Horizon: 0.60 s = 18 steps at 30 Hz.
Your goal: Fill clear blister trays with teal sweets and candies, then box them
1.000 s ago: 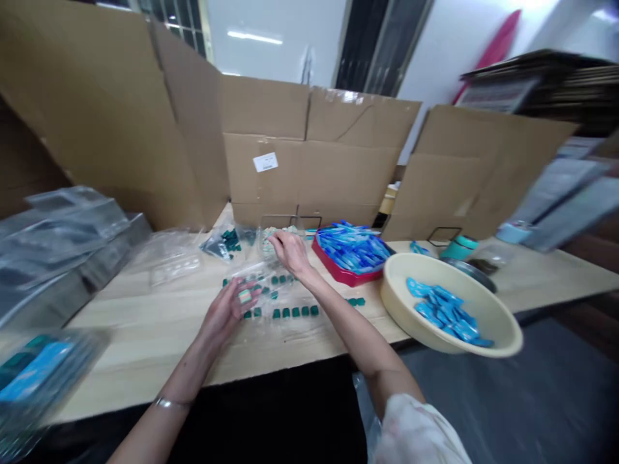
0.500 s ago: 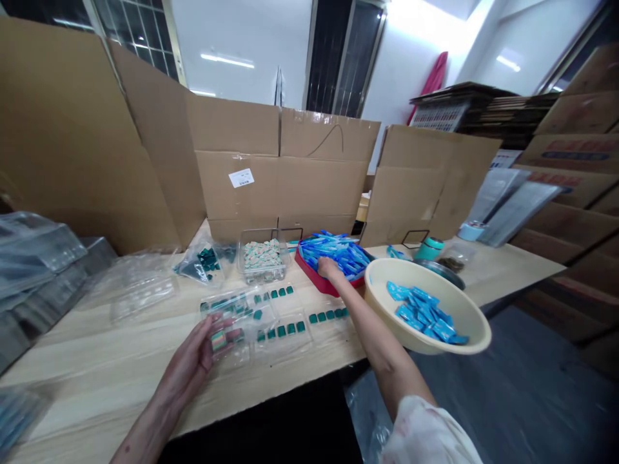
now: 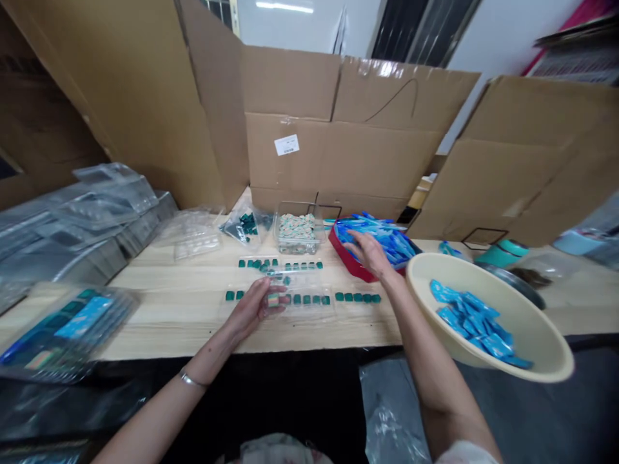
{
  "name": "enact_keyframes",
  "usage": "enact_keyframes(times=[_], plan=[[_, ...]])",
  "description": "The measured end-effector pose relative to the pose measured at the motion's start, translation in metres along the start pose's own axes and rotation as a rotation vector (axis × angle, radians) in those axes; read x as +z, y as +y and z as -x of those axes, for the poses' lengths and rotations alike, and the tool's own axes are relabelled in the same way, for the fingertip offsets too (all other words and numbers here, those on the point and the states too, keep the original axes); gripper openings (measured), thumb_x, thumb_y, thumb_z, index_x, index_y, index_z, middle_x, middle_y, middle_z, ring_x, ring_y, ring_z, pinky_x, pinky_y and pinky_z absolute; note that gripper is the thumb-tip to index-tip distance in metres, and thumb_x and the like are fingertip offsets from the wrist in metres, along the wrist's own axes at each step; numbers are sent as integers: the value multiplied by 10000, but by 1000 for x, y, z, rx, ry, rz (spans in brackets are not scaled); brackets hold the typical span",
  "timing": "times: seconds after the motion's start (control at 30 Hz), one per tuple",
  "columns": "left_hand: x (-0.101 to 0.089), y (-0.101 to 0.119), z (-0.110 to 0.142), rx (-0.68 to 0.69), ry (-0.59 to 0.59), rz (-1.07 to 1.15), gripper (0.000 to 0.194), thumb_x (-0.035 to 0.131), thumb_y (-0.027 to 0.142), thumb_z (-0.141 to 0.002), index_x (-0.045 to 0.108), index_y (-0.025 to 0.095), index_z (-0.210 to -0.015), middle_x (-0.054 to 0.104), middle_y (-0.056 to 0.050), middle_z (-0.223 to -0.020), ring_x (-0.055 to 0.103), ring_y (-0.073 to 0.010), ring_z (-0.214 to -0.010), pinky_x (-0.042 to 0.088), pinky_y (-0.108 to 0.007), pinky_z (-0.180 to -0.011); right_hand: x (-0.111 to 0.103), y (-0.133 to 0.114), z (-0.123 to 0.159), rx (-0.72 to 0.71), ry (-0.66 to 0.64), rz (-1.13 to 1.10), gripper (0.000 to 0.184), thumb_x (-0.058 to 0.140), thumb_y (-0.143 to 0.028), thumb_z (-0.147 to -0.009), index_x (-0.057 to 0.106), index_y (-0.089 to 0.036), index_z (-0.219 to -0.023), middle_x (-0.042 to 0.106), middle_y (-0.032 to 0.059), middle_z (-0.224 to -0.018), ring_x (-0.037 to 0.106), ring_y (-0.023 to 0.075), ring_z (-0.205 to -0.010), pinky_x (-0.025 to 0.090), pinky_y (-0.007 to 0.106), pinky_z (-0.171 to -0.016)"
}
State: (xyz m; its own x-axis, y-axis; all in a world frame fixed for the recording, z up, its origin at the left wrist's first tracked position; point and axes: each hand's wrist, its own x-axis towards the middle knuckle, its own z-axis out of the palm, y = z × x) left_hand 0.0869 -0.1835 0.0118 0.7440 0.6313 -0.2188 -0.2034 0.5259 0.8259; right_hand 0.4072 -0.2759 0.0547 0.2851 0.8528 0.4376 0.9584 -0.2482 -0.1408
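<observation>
So the bit that matters here is a tiny striped block [image 3: 273, 299] sitting in the left hand [image 3: 250, 310], right over a clear blister tray [image 3: 309, 299] on the wooden table [image 3: 159, 328]. The left fingers are curled in and it looks like a light pinch against the thumb, though the view's pretty small there, so I can't swear to the exact grip. It seems light and stiff, probably best taken by its edges, but it's small enough to slip out of your fingers.

The right hand [image 3: 371, 253] is over at the red tray [image 3: 351, 264], fingers spread on top of a heap of blue packets [image 3: 382, 241], touching them but with no clear pinch on anything. Those look thin, light and kinda slippery, so I'd go for one at a time by a corner.

The blister tray has rows of little green blocks [image 3: 309, 299] along it. Just behind sits a clear plastic tub [image 3: 296, 234] full of pale striped pieces, with a bag of dark green pieces [image 3: 247, 223] beside it. Off to the right, a cream plastic bowl [image 3: 541, 341] holds more blue packets [image 3: 471, 325]. Stacked clear trays [image 3: 97, 212] sit at the left end, and cardboard box panels [image 3: 338, 154] stand along the back of the table.
</observation>
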Motion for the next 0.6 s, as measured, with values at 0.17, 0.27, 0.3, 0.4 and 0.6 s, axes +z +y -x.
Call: enact_keyframes(times=[0.17, 0.27, 0.3, 0.4, 0.6], plan=[[13, -5, 2, 3, -49, -33, 391, 537, 398, -845, 473, 194, -1172, 646, -118, -1043, 673, -221, -848, 540, -327, -692, -24, -81, 6, -538, -271, 27, 323, 453, -356, -910, 621, -181, -1124, 661, 94, -903, 562, 209, -898, 434, 314, -804], [21, -4, 7, -31, -74, -36, 388, 544, 378, -844, 478, 191, -1178, 647, -124, -1060, 667, -234, -875, 542, -339, -699, -30, -115, 14, -536, -327, 142, 294, 499, -339, -890, 633, -152, -1072, 641, 113, -911, 558, 215, -912, 431, 323, -816], [22, -4, 9, -44, -75, -37, 389, 552, 368, -842, 481, 191, -1180, 647, -128, -1072, 663, -241, -894, 543, -347, -709, -33, -120, 18, -494, -305, 166, 309, 514, -344, -882, 615, -147, -1097, 633, 121, -949, 554, 217, -938, 430, 326, -831], [21, -1, 15, -91, -41, -54, 422, 573, 353, -830, 478, 202, -1213, 647, -134, -1098, 655, -259, -936, 545, -362, -732, -51, -110, 30, -291, -224, 226, 337, 491, -337, -896, 557, -154, -1170, 605, 135, -1064, 544, 215, -1014, 434, 308, -844], [13, -2, 15, -182, -16, -121, 410, 592, 323, -819, 517, 205, -1204, 626, -137, -1168, 648, -274, -972, 566, -329, -714, -112, -7, 70, 516, -547, 473, 269, 455, -62, -837, 633, -101, -1036, 648, 182, -1019, 615, 222, -972, 448, 286, -804]])
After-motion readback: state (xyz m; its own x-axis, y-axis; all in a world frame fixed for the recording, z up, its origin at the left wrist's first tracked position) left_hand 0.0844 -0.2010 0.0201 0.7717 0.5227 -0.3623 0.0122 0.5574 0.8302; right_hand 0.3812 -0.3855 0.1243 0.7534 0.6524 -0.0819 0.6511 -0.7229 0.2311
